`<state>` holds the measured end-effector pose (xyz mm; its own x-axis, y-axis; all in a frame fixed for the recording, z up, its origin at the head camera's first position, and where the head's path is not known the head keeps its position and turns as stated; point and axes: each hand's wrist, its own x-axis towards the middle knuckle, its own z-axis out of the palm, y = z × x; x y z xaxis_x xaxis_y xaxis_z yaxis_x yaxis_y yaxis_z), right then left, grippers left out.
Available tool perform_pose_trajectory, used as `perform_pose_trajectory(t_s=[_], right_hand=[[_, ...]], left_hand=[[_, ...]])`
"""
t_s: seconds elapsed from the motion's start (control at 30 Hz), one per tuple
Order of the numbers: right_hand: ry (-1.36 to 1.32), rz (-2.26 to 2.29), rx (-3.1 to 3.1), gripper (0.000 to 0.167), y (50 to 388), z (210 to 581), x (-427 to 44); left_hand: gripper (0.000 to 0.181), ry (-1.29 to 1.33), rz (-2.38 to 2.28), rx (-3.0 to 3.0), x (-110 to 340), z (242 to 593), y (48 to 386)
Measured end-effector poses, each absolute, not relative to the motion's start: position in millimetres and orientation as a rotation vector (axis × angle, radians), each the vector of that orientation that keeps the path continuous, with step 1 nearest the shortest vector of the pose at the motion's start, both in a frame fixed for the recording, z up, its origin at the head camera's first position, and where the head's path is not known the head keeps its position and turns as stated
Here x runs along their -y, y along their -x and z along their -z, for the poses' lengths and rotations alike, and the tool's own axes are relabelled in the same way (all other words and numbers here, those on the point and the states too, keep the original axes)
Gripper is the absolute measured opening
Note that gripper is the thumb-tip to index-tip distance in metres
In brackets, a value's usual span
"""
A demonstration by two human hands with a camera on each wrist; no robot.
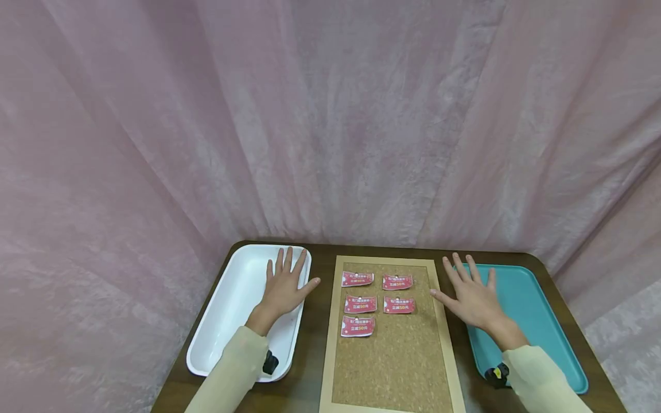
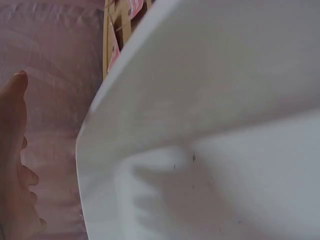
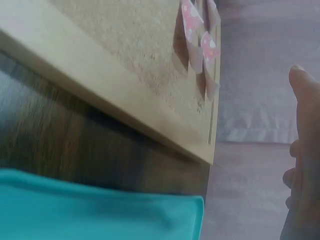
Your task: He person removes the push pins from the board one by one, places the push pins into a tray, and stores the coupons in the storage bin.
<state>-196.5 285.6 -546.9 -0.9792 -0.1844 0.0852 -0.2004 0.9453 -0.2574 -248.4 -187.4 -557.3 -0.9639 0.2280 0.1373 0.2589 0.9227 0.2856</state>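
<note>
My left hand is spread flat over the white tray, its fingers straight and nothing in them. In the left wrist view that hand shows at the left edge, beyond the tray's rim. My right hand spreads its fingers above the left side of the teal tray, holding nothing. Between the hands lies a wood-framed cork board. Several red-and-white coupons are fixed on its upper part, among them a top-left coupon and a lower-left coupon. In the right wrist view the coupons curl away from the cork.
A dark wooden table carries both trays and the board. Behind it hangs a pink curtain, close to the table's far edge. The white tray's raised wall and the board's frame stand above the tabletop.
</note>
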Motion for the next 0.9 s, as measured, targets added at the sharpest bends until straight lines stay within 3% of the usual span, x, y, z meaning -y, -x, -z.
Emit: perform_pose_trajectory(t_s=[0.9], right_hand=[[-0.456, -0.444, 3.003, 0.091, 193, 567, -234]], left_hand=[[0.084, 0.540, 0.506, 2.929, 152, 560, 225]])
